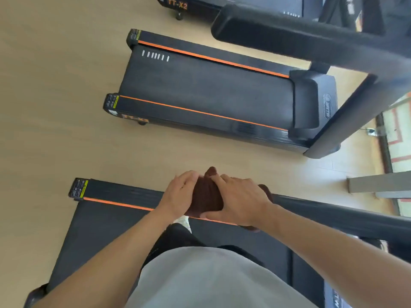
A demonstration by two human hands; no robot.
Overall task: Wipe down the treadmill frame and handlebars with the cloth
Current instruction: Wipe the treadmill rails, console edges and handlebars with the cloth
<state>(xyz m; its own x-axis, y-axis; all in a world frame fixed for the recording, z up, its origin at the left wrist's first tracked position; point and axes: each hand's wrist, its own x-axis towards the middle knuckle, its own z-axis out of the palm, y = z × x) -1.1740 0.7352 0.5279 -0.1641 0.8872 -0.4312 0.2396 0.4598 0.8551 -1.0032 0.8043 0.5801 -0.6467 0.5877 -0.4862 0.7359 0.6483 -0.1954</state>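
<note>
- Nearest us, our two hands sit on one brown cloth point(205, 196): the left hand point(180, 193) lies on its left side with fingers curved over it, and the right hand point(238, 202) wraps it, thumb underneath.
- The cloth is bunched over one dark handlebar point(333, 213) of the treadmill point(106, 221) we stand on.
- Farther off, across the wooden floor point(55, 107), we count two more treadmills: the second treadmill point(200, 92) and, at the top edge, the third treadmill point(189, 4).
</note>
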